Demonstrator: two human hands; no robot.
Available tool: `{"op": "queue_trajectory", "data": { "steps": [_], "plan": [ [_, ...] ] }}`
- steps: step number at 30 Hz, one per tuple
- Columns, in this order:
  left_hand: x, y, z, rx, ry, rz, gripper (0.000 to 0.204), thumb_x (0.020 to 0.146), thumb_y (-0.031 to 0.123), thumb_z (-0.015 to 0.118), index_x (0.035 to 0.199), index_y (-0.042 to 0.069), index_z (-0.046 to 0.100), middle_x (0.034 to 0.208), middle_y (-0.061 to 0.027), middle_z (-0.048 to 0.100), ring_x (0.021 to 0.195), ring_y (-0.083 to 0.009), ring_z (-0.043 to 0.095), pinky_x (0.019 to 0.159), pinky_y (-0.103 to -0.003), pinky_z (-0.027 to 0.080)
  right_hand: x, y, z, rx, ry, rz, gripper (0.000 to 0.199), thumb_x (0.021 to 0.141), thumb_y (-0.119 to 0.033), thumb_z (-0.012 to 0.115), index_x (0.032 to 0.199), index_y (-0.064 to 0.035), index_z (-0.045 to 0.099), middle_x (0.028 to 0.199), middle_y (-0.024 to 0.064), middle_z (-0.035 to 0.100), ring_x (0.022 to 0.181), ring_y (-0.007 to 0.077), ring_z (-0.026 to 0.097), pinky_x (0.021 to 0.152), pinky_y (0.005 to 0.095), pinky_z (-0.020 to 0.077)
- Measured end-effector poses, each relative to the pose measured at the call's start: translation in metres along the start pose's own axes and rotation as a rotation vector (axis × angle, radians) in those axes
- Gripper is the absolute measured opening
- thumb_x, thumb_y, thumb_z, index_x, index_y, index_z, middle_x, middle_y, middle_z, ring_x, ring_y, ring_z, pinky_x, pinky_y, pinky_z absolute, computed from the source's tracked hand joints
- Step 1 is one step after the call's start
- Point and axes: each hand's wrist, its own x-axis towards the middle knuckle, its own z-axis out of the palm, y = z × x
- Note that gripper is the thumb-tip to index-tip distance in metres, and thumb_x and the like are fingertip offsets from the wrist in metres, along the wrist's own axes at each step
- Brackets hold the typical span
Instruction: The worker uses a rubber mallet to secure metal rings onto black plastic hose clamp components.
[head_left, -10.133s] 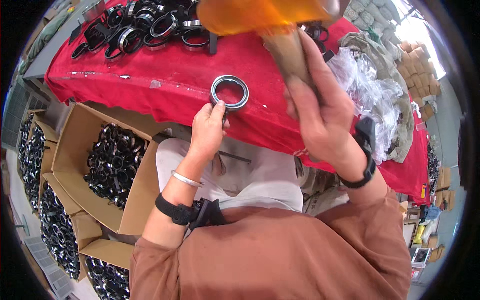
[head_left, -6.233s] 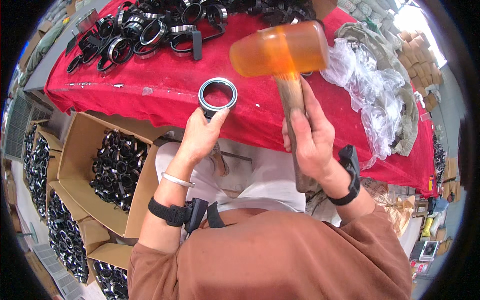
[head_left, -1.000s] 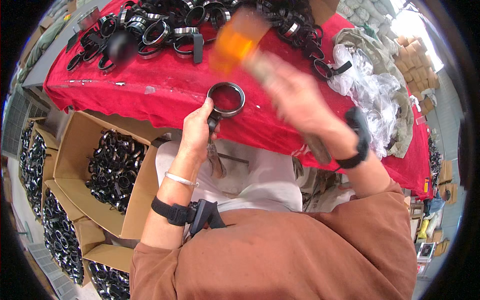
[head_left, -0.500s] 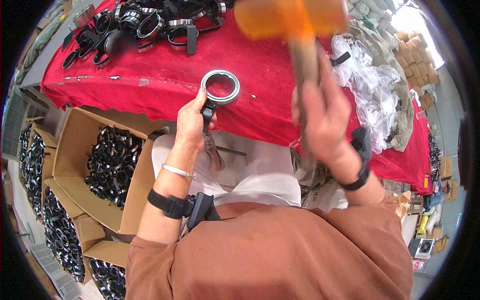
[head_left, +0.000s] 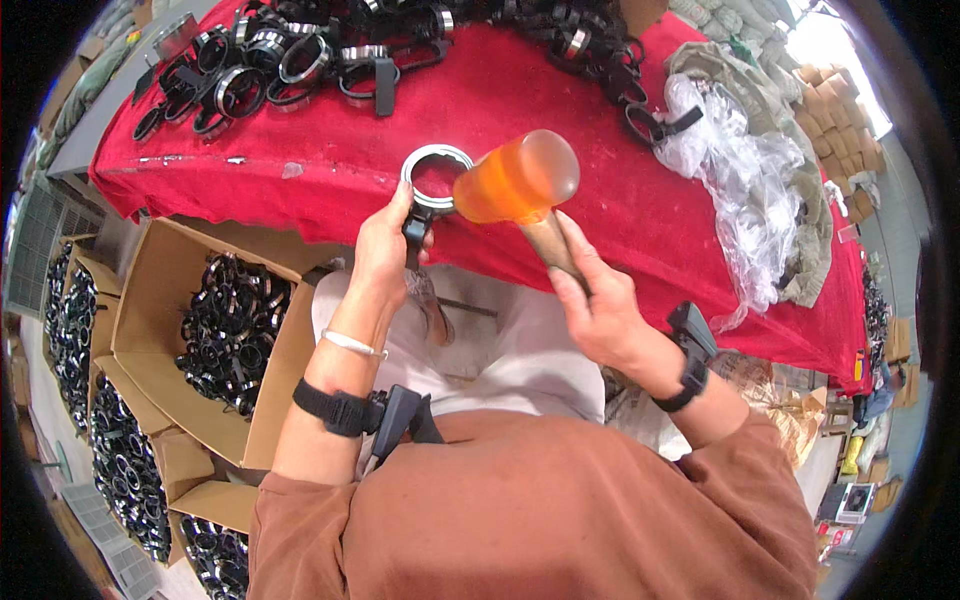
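My left hand [head_left: 382, 243] grips the black stem of a round ring part [head_left: 409, 166], whose silver ring rests over the near edge of the red cloth. My right hand [head_left: 606, 308] is wrapped round the wooden handle of a mallet [head_left: 530, 175] with a translucent orange head. One face of that head is right beside the ring's right side and overlaps it in view; whether they touch I cannot tell. Red cloth shows through the ring's opening.
Piled on the far side of the red cloth [head_left: 330, 160] are several black and silver ring parts [head_left: 303, 62]. Crumpled clear plastic bags [head_left: 735, 180] lie at the right. To my left stand open cardboard boxes [head_left: 140, 320] filled with similar parts.
The mallet has come down and to the left, from high above the cloth to beside the ring. My left hand keeps the ring part in nearly the same place.
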Motion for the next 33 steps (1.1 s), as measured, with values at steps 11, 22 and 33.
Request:
{"op": "queue_trajectory", "data": {
  "steps": [11,22,33],
  "plan": [
    [0.002,0.000,-0.008,0.202,-0.154,0.034,0.030,0.087,0.036,0.057,0.078,0.008,0.057,0.059,0.0026,0.048,0.052,-0.0073,0.042,0.047,-0.022,0.032,0.094,-0.038,-0.050,0.040,-0.192,-0.044,0.044,0.090,-0.014,0.049,0.130,0.0001,0.039,0.073,0.0033,0.055,0.062,0.0056,0.050,0.057,0.0213,0.0436],
    [-0.001,0.008,-0.004,0.140,-0.102,-0.057,0.027,0.083,0.033,0.062,0.079,0.007,0.057,0.057,0.0040,0.046,0.045,-0.0045,0.038,0.040,-0.019,0.027,0.116,-0.025,0.000,-0.111,-0.236,-0.006,0.046,0.087,-0.010,0.052,0.132,-0.0054,0.040,0.107,0.0254,0.057,0.095,0.0248,0.061,0.083,0.0309,0.0458],
    [-0.002,0.008,-0.004,0.079,-0.115,-0.039,0.028,0.083,0.033,0.062,0.074,0.008,0.056,0.056,0.0044,0.045,0.046,-0.0031,0.036,0.041,-0.019,0.025,0.114,-0.023,0.010,-0.117,-0.120,-0.430,0.050,0.083,-0.005,0.055,0.130,-0.0022,0.039,0.097,0.0255,0.059,0.090,0.0376,0.060,0.074,0.0397,0.0501]
  ]
}}
